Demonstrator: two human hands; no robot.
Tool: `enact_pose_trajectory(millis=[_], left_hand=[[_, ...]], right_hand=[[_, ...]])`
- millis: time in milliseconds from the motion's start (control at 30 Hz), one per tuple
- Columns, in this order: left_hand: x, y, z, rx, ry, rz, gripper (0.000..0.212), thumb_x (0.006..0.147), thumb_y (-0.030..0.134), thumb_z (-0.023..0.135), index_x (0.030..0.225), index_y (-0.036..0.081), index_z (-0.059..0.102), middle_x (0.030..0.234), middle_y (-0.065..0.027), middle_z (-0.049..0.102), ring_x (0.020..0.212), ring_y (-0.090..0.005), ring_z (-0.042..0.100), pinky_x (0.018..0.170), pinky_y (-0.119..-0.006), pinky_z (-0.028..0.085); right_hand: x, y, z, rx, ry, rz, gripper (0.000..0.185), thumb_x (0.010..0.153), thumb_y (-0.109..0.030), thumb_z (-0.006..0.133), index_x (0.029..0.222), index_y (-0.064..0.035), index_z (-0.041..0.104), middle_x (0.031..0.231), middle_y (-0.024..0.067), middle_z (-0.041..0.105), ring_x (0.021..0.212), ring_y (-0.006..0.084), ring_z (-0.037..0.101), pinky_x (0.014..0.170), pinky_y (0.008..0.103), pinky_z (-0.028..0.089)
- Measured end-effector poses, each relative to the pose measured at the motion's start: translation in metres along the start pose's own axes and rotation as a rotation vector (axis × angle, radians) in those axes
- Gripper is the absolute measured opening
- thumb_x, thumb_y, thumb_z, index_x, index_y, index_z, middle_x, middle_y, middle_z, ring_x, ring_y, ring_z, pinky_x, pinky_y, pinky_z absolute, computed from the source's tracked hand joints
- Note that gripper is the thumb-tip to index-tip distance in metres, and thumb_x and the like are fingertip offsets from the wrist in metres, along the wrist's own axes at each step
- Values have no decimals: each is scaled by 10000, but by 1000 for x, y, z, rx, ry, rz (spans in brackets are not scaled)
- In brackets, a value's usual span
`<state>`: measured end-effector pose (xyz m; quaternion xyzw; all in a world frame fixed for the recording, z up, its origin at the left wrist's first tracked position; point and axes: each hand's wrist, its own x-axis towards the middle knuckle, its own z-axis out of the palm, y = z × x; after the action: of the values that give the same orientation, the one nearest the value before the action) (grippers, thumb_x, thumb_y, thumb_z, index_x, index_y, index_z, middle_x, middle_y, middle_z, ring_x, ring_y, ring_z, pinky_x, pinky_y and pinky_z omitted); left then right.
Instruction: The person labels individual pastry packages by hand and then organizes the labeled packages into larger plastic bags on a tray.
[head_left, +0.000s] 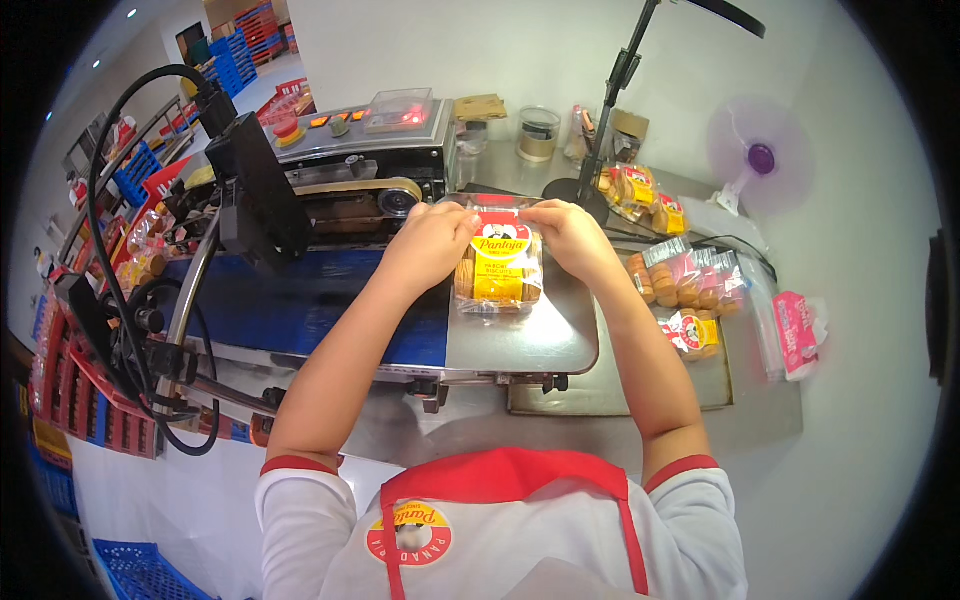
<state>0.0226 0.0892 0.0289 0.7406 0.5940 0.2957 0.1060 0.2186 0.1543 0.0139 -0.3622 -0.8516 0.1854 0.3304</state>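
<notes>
A clear plastic pack of biscuits (499, 262) with a red and yellow printed label lies on the steel end plate (525, 345) of a band sealer. My left hand (431, 244) grips the pack's upper left corner between thumb and fingers. At the upper right corner, my right hand (566, 236) pinches the film the same way. Beside the plate on the left runs the sealer's blue conveyor belt (300, 300), partly hidden by my left forearm. Behind it stands the sealer's housing (375, 124), with a red knob and lit orange switches.
Several biscuit packs (686, 274) sit to the right, by a metal tray (600, 401). A black lamp stand (592, 195) rises behind my right hand, near a spinning purple fan (761, 158). A black camera-like device on a metal arm (191, 300) overhangs the belt at left.
</notes>
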Motion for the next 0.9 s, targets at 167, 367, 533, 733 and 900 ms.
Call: enact_pose_trajectory(millis=[167, 367, 533, 733, 900], left_hand=[[2, -1, 4, 163, -29, -57, 374, 884, 335, 389, 1071, 67, 572, 976, -169, 527, 976, -330, 472, 879, -377, 366], [-4, 3, -7, 57, -46, -70, 399, 869, 343, 405, 1148, 79, 512, 1033, -201, 541, 1001, -354, 490, 880, -398, 379], [-74, 23, -9, -67, -4, -82, 556, 815, 282, 535, 1306, 110, 338, 1232, -209, 427, 1132, -309, 439, 910, -344, 365], [-90, 7, -1, -230, 202, -206, 610, 711, 74, 643, 1270, 126, 404, 1292, -186, 373, 1156, -278, 421, 942, -307, 341], [-98, -6, -10, -222, 227, -197, 582, 723, 147, 642, 1261, 153, 419, 1309, -197, 346, 1172, -307, 400, 940, -319, 341]], right_hand=[[15, -8, -11, -550, -65, -207, 333, 695, 32, 490, 958, -103, 643, 962, 88, 579, 899, 270, 560, 765, 344, 447], [40, -32, -8, -403, -419, -182, 409, 695, 22, 494, 1049, -150, 603, 969, 75, 573, 912, 260, 560, 757, 338, 454], [48, -46, 7, -494, -423, -206, 418, 711, -6, 511, 1088, -172, 579, 975, 70, 568, 910, 268, 559, 758, 340, 458], [63, -63, 37, -540, -393, -313, 345, 764, -56, 473, 1063, -178, 596, 942, 78, 560, 904, 267, 559, 763, 347, 461], [67, -62, 37, -480, -451, -235, 322, 765, -32, 461, 1032, -127, 612, 991, 101, 575, 920, 262, 563, 792, 339, 456]])
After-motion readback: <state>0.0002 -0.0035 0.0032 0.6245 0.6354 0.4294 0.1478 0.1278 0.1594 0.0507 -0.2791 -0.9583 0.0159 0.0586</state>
